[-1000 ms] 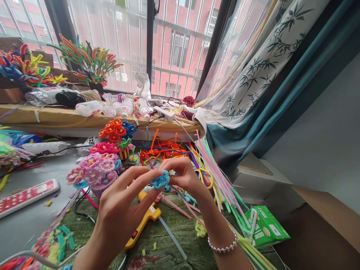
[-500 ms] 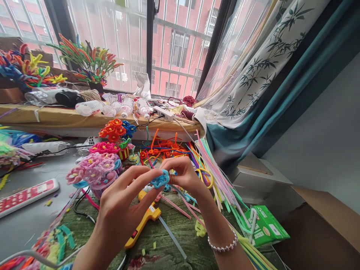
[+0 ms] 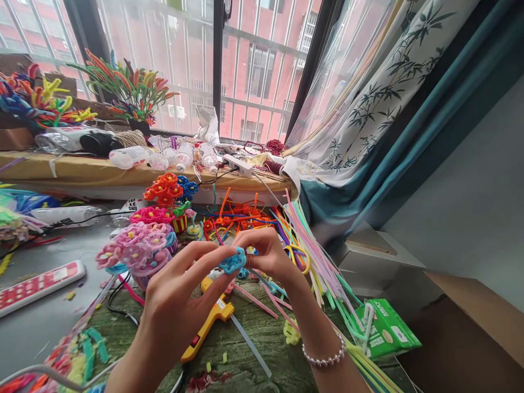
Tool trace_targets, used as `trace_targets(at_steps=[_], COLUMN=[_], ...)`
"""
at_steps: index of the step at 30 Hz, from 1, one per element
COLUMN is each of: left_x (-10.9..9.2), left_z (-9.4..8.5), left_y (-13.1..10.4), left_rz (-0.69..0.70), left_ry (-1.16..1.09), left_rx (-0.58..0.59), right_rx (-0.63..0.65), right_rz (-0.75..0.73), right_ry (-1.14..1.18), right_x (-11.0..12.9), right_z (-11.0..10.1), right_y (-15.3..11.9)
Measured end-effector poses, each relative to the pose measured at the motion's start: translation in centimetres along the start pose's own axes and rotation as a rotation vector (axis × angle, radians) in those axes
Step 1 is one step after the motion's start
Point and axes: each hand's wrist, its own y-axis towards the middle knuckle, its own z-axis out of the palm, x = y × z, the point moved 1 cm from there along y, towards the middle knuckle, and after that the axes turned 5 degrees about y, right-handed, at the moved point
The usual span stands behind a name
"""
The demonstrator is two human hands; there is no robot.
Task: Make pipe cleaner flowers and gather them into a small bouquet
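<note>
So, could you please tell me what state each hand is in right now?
Left hand: closed, holding the blue flower-like piece.
Right hand: closed beside that piece; exactly what it pinches is hidden.

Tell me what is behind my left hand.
Behind the left hand, parts of a yellow plastic glue gun show on the dark green wood-grained surface. The hand hides a stretch of the gun; whatever else it covers cannot be seen.

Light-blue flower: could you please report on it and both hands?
Left grip pinches light-blue pipe-cleaner flower. Right grip at its right edge, contact partly hidden. Yellow glue gun lies beneath hands.
</note>
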Motion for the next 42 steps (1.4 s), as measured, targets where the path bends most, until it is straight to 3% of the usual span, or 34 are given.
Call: trace_targets(at_steps=[25,42], left_x=[0.48,0.88], left_z=[0.17,0.68], left_y=[-0.13,-0.66], left_rz=[-0.020,-0.132], left_ry=[0.048,-0.003], left_rx=[0.079,0.082], right_rx=[-0.005,0.013], right_rz=[-0.067,-0.034], right_ry=[-0.157,-0.121], right_x=[0.03,-0.18], right_z=[-0.60,-0.76], right_y=[0.01,0.07])
